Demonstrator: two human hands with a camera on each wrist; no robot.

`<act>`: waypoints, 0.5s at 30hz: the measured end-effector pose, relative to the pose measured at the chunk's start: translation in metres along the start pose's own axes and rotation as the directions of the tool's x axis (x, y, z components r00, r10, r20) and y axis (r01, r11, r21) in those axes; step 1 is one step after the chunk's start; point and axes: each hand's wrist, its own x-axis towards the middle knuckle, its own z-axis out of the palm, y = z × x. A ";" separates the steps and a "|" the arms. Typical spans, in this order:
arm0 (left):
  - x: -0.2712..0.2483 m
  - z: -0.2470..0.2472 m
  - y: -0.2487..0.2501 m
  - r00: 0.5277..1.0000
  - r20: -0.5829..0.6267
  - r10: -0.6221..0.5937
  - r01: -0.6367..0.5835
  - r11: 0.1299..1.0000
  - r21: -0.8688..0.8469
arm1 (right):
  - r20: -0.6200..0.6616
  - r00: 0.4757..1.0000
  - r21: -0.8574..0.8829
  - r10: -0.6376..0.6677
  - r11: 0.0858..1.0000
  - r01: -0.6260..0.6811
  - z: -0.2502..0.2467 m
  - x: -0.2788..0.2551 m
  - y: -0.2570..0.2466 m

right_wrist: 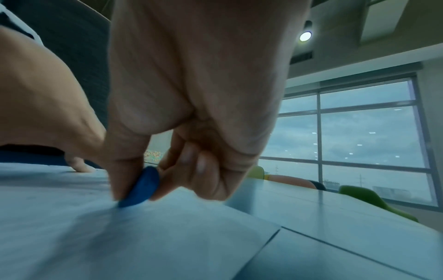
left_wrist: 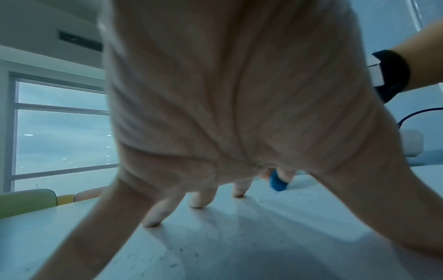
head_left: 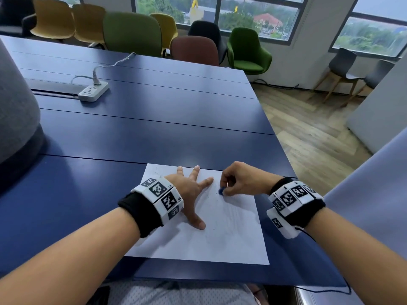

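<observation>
behind the grip, your left hand and right hand each wear a black fabric wristband ringed with white blocks bearing black square codes. a thin black cable leaves the right one.

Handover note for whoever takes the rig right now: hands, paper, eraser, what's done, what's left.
Left hand: fingers spread flat, pressing the sheet of paper down.
Right hand: pinches the blue eraser between thumb and fingers, its edge on the paper toward the far right.
The paper lies on the blue table, by the near edge.
Done: dark crumbs scattered over the sheet suggest some rubbing is done.
Left: faint grey streaks show across the middle and right of the sheet. Probably rub those out, then brush off the crumbs.
</observation>
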 end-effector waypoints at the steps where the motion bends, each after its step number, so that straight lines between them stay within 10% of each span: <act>1: 0.000 0.000 0.000 1.000 0.002 -0.001 0.001 1.000 -0.004 | 0.084 0.996 -0.003 -0.010 1.000 0.010 0.001 -0.006 -0.001; 4: 0.000 0.000 0.000 1.000 0.005 -0.004 0.004 1.000 -0.024 | 0.274 0.962 -0.008 -0.005 1.000 0.007 0.002 -0.013 -0.003; 9: 0.000 0.002 -0.001 1.000 -0.001 0.000 0.000 1.000 -0.023 | -0.015 1.000 0.046 -0.003 0.999 0.004 0.001 0.001 0.007; 15: -0.001 0.001 0.000 1.000 -0.008 -0.003 0.003 1.000 -0.022 | 0.143 0.990 -0.051 -0.022 0.998 0.030 -0.004 0.009 -0.006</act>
